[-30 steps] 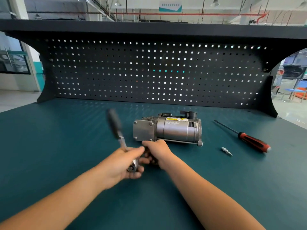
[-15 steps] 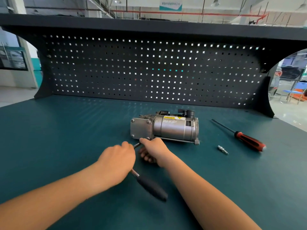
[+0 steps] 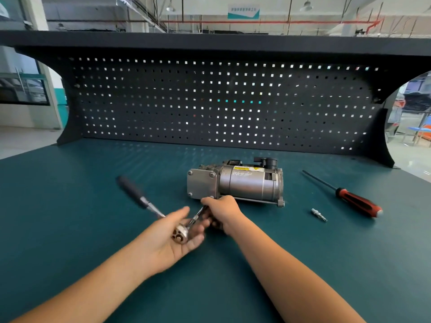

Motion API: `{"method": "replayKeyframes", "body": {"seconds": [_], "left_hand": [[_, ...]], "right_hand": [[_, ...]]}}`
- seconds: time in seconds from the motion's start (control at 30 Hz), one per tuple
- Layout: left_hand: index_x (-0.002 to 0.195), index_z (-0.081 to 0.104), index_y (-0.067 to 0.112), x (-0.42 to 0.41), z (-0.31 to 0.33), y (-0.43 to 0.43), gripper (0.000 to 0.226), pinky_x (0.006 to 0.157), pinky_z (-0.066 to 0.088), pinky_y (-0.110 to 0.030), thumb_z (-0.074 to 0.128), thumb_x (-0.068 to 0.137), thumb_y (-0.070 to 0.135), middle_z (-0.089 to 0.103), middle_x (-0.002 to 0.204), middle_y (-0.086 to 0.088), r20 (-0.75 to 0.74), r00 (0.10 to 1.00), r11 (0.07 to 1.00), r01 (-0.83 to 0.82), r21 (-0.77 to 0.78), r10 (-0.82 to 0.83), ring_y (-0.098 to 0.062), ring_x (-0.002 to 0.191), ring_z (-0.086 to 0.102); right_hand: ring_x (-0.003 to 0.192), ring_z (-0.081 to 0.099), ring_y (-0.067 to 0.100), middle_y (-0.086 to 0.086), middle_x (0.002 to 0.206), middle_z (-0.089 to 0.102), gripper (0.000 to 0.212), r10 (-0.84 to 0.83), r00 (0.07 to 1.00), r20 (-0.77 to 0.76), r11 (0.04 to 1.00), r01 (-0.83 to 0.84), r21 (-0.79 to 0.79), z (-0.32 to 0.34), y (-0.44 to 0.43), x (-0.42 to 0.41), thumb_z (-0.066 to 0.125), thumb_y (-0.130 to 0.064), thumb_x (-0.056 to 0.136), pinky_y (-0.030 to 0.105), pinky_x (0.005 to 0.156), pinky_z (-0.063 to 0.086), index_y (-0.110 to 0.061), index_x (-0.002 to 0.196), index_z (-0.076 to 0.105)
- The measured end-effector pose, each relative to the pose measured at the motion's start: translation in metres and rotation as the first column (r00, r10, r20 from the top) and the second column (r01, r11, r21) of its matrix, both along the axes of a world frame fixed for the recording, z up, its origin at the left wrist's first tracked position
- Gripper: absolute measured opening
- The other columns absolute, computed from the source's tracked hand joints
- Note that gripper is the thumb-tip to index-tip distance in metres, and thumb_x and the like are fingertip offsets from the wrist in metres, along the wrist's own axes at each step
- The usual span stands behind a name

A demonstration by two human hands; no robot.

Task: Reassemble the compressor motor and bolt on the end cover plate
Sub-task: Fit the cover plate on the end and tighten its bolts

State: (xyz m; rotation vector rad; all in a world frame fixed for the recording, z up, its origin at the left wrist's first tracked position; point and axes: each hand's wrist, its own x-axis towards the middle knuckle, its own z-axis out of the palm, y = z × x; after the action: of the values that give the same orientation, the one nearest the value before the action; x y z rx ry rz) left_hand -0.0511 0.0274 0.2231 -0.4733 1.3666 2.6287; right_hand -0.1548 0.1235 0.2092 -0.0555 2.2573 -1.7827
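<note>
The silver compressor motor (image 3: 249,184) lies on its side on the green bench, its square end cover plate (image 3: 201,184) facing left with bolts at the corners. My left hand (image 3: 173,238) cradles the round head of a ratchet wrench (image 3: 179,234), whose black handle (image 3: 129,187) points up and to the left, blurred. My right hand (image 3: 224,212) pinches the wrench's thin extension bar (image 3: 197,215), which runs up toward the plate's lower right corner bolt. The tip of the bar is hidden behind my right fingers.
A red and black screwdriver (image 3: 356,202) lies to the right of the motor. A small loose metal fitting (image 3: 319,215) lies nearer me beside it. A black pegboard (image 3: 221,103) closes the back of the green bench (image 3: 70,206).
The ratchet handle has swung from pointing down and right, near me, to pointing up and left. My left hand has turned palm up under the wrench head. My right hand stays on the extension bar.
</note>
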Motion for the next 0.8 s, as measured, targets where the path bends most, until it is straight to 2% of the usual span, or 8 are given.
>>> {"method": "replayKeyframes", "body": {"seconds": [0.1,0.23,0.3,0.37,0.53,0.6,0.7,0.8], "left_hand": [[0.09,0.056,-0.009,0.0,0.0,0.001,0.026,0.034,0.047,-0.019,0.046,0.094,0.015,0.062,0.057,-0.013,0.079,0.994,0.961,-0.094,0.258,0.076,-0.009,0.035,0.054],[0.082,0.055,0.006,-0.007,-0.001,0.001,0.013,0.031,0.028,-0.012,0.045,0.089,0.003,0.049,0.045,0.0,0.039,0.997,0.902,0.072,-0.425,-0.062,-0.007,0.03,0.038],[0.077,0.052,0.008,-0.009,0.0,-0.004,0.012,0.038,0.03,-0.017,0.045,0.085,0.003,0.052,0.05,-0.001,0.027,0.979,0.495,0.125,-0.86,-0.201,-0.011,0.037,0.043],[0.071,0.045,0.013,-0.009,0.002,-0.007,0.011,0.048,0.032,-0.023,0.046,0.082,0.012,0.053,0.058,0.001,0.083,0.955,0.049,0.101,-0.994,-0.284,-0.013,0.049,0.045],[0.099,0.045,0.015,-0.007,0.007,0.006,0.01,0.063,0.033,-0.029,0.044,0.092,0.023,0.061,0.102,-0.003,0.121,0.949,-0.588,-0.077,-0.805,-0.29,-0.024,0.093,0.058],[0.131,0.035,0.004,-0.012,0.0,0.01,0.043,0.067,0.033,-0.031,0.047,0.092,0.015,0.06,0.116,-0.008,0.149,0.955,-0.787,-0.118,-0.606,-0.258,-0.027,0.106,0.058],[0.133,0.034,0.003,-0.013,-0.003,0.012,0.047,0.065,0.033,-0.031,0.048,0.09,0.013,0.06,0.115,-0.008,0.185,0.95,-0.839,-0.12,-0.531,-0.252,-0.027,0.105,0.059],[0.106,0.045,0.015,-0.012,-0.007,0.005,0.021,0.059,0.036,-0.03,0.047,0.091,0.03,0.06,0.099,-0.004,0.093,0.948,-0.649,-0.135,-0.749,-0.305,-0.025,0.092,0.059]], "right_hand": [[0.023,0.039,0.008,0.001,0.035,0.051,0.024,0.027,0.999,0.037,0.999,-0.025,-0.043,0.002,0.0,0.001,0.052,-0.017,0.09,0.01,0.032,0.028,-0.004,0.07,0.05],[0.024,0.041,0.009,0.006,0.041,0.057,0.024,0.089,0.995,0.05,0.995,-0.086,-0.058,0.002,0.002,0.0,0.044,-0.018,0.095,0.01,0.032,0.03,-0.002,0.077,0.051],[0.024,0.041,0.008,0.001,0.036,0.054,0.033,0.096,0.995,0.029,0.995,-0.095,-0.028,0.0,0.002,0.001,0.042,-0.018,0.095,0.011,0.031,0.029,-0.004,0.067,0.051],[0.023,0.041,0.006,-0.002,0.032,0.05,0.036,0.088,0.996,0.008,0.996,-0.088,-0.018,-0.002,0.003,0.001,0.045,-0.019,0.095,0.011,0.03,0.028,-0.006,0.063,0.051],[0.032,0.047,0.005,-0.001,0.045,0.055,0.039,0.08,0.993,-0.086,0.995,-0.074,0.064,-0.004,0.002,-0.002,0.06,-0.033,0.089,0.013,0.032,0.035,-0.01,0.058,0.055],[0.027,0.043,0.006,0.0,0.041,0.054,0.043,0.074,0.994,-0.079,0.996,-0.07,0.053,-0.006,0.001,-0.002,0.062,-0.034,0.087,0.012,0.032,0.032,-0.008,0.053,0.056],[0.026,0.042,0.007,-0.002,0.034,0.051,0.043,0.091,0.995,-0.048,0.995,-0.088,0.056,-0.005,0.001,-0.001,0.058,-0.031,0.089,0.012,0.033,0.032,-0.006,0.054,0.056],[0.028,0.044,0.009,0.001,0.037,0.053,0.039,0.107,0.994,-0.024,0.993,-0.106,0.045,-0.004,0.0,-0.002,0.052,-0.021,0.091,0.014,0.034,0.034,-0.004,0.056,0.053]]}}
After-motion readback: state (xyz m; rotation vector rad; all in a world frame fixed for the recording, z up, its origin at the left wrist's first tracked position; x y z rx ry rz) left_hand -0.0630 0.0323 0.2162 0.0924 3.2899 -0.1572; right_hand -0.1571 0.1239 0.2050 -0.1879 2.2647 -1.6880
